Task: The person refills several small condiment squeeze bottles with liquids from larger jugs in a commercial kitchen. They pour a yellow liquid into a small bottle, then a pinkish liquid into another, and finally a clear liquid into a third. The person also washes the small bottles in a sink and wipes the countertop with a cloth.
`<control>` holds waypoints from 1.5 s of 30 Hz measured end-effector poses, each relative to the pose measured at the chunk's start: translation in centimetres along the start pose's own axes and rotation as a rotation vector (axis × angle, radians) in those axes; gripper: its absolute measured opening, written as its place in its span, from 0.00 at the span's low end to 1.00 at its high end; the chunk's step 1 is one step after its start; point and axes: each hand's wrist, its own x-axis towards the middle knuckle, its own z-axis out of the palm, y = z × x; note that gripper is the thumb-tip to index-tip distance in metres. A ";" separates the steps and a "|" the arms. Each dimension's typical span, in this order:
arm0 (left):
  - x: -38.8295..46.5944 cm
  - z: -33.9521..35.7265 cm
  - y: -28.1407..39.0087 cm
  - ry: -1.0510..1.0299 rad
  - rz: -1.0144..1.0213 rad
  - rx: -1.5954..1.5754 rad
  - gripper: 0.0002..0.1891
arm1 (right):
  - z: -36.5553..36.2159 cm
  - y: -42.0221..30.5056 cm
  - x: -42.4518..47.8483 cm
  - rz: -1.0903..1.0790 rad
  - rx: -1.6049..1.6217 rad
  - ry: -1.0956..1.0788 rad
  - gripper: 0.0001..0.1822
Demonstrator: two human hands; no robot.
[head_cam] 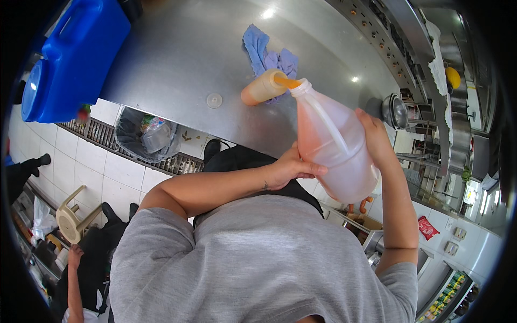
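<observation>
My left hand (288,167) grips the lower near side of a large translucent plastic jug (337,149), and my right hand (372,135) holds its far side near the base. The jug is tilted, with its mouth towards a small plastic bottle (260,89) on the steel table (181,52). An orange liquid stream (291,82) runs from the jug's mouth into the bottle's opening. Orange liquid shows inside the bottle. Behind and under the bottle lies a crumpled blue and lilac cloth (266,52). A round clear cap (214,100) rests to the bottle's left.
A big blue plastic container (76,60) stands at the table's left. Below the edge is a lined bin (147,135) holding rubbish. Steel bowls (394,112) sit at right, near a cooking range (379,44). A plastic stool (74,218) and another person (87,266) are at lower left.
</observation>
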 end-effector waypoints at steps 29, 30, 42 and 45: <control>0.3 0.0 -0.2 -0.036 -0.030 0.018 0.47 | -0.5 1.3 0.4 -0.026 -0.053 0.013 0.32; 0.3 0.0 -0.1 -0.033 -0.033 0.022 0.47 | -0.5 1.5 0.4 -0.033 -0.050 0.016 0.32; -0.2 0.2 0.0 -0.023 -0.033 0.027 0.47 | -0.4 1.8 0.3 -0.007 -0.059 0.017 0.32; -0.2 0.0 0.0 -0.030 -0.030 0.035 0.47 | -0.3 1.9 0.2 -0.005 -0.062 0.025 0.32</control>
